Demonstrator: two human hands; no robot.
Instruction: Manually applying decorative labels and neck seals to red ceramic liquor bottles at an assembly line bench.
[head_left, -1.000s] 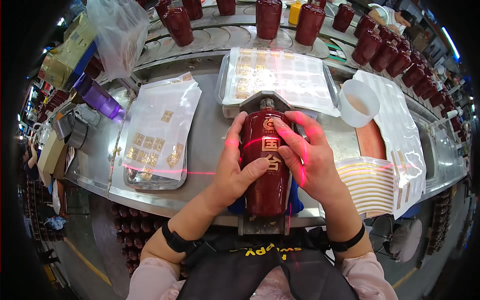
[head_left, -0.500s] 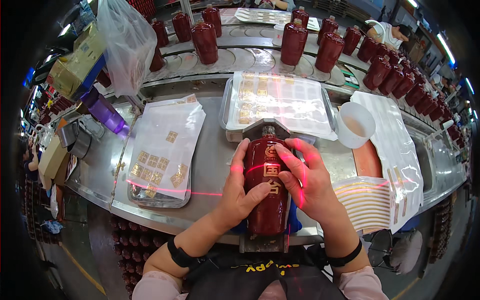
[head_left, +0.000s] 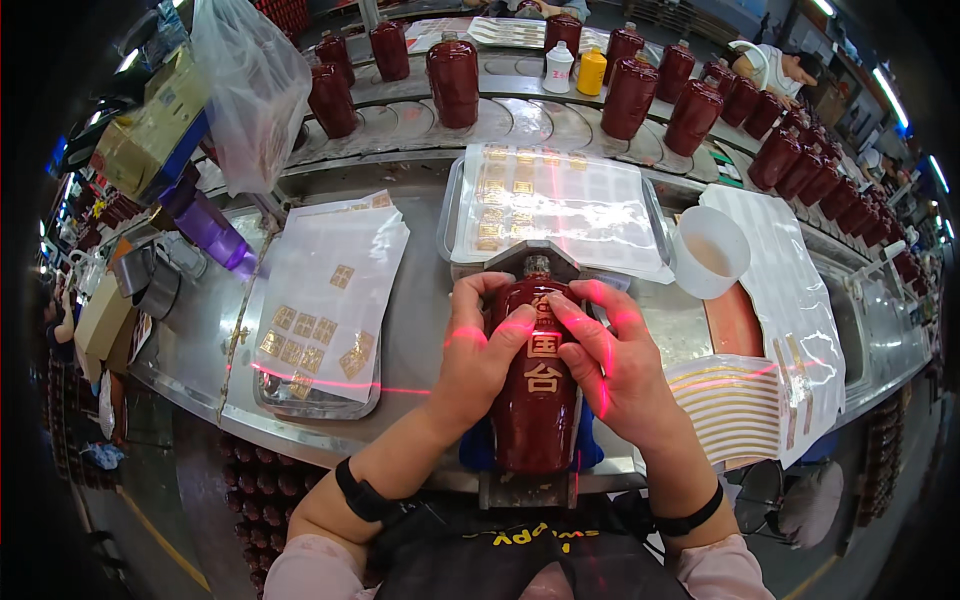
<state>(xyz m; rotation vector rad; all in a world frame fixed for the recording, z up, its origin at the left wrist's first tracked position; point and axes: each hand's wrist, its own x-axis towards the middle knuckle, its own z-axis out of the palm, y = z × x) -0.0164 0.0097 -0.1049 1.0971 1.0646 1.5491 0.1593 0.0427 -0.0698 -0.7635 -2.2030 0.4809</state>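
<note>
A dark red glazed bottle (head_left: pixel 536 435) with gold characters down its front lies in a metal cradle (head_left: pixel 525 490), its neck away from me. My left hand (head_left: pixel 475 355) grips the bottle's left side, its thumb pressed on the upper front near the gold emblem. My right hand (head_left: pixel 622 370) curls against the right side, fingertips on the emblem and shoulder. The fingers partly hide the emblem. Blue cloth (head_left: pixel 590 452) shows beneath the bottle. Red laser lines cross both hands and the bottle.
Sheets of gold stickers lie on a tray (head_left: pixel 448 225) behind the bottle and a left tray (head_left: pixel 330 408). A white tub (head_left: pixel 712 250) and curved gold strips (head_left: pixel 725 405) stand at right. Beyond, red bottles (head_left: pixel 453 85) ride a conveyor with a white bottle (head_left: pixel 559 68) and a yellow one (head_left: pixel 591 72).
My left hand has slid up the bottle, its thumb moving from the lower character to the emblem. My right hand has barely moved. Bottles on the conveyor have shifted, and white and yellow ones now show.
</note>
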